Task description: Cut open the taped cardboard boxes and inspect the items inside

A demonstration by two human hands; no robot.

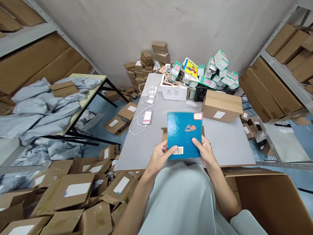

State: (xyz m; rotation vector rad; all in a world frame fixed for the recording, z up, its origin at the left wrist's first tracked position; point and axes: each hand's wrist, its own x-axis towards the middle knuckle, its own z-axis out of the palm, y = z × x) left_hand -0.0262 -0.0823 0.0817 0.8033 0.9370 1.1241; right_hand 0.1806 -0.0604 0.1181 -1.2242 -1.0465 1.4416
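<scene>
A square blue book (184, 137) with an orange animal drawing, a barcode and a red-edged sticker is held up over the table's near edge. My left hand (161, 156) grips its lower left corner, thumb on the cover beside the barcode. On the lower right side, my right hand (204, 150) is closed round the edge with its thumb on the cover. Behind the book, cardboard flaps (164, 134) poke out on both sides; most of that cardboard is hidden.
On the grey table (227, 140) stand a closed carton (221, 106), a white bin (174, 93) of books, and a heap of green-and-white boxes (217, 71). A phone (147, 117) lies beside white cables. Cartons (77, 191) crowd the floor at left; a large open carton (266, 199) stands at right.
</scene>
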